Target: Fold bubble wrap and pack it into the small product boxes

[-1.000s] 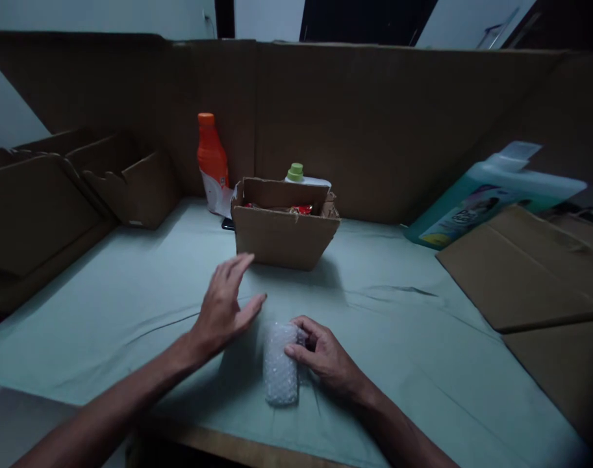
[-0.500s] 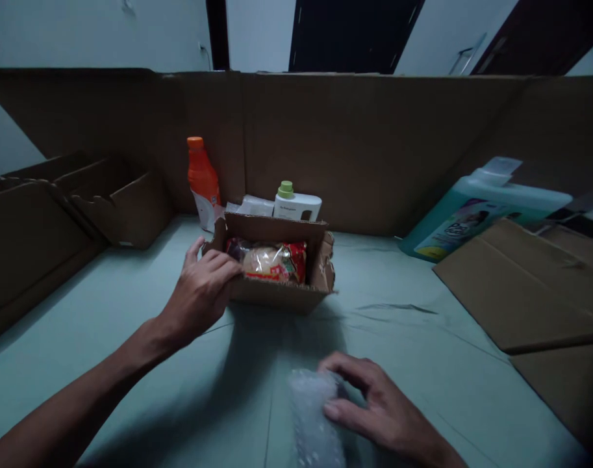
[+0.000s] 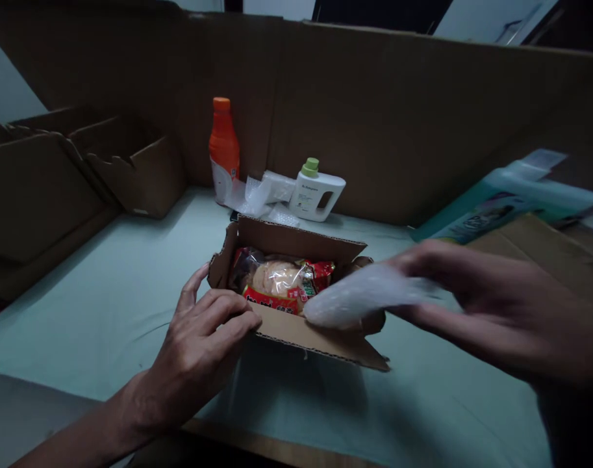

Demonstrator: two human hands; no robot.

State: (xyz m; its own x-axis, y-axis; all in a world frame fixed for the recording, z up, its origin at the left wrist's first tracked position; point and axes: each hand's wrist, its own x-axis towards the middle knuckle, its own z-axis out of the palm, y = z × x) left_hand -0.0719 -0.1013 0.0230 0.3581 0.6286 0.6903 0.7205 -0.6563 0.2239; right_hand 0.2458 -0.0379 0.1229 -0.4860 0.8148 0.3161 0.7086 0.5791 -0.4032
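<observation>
A small cardboard box (image 3: 301, 331) stands open on the table, its front flap folded outward. Inside lies a clear and red food packet (image 3: 281, 279) with pale round pieces showing through. My left hand (image 3: 203, 338) grips the box's front left corner, thumb at the side and fingers over the front edge. Over the box's right part, my right hand (image 3: 481, 305), blurred by motion, pinches a piece of bubble wrap (image 3: 359, 296). The wrap's left end overlaps the packet in view; whether they touch I cannot tell.
Behind the box stand an orange bottle (image 3: 223, 153), crumpled bubble wrap (image 3: 260, 195) and a white jug with a green cap (image 3: 315, 195). More cardboard boxes (image 3: 140, 175) line the left. A tilted teal bottle (image 3: 501, 201) leans at right. A cardboard wall (image 3: 374, 123) closes the back.
My right hand has picked up the bubble wrap from the table and carried it up to the box. The box sits nearer, its front flap tipped outward. The view has shifted.
</observation>
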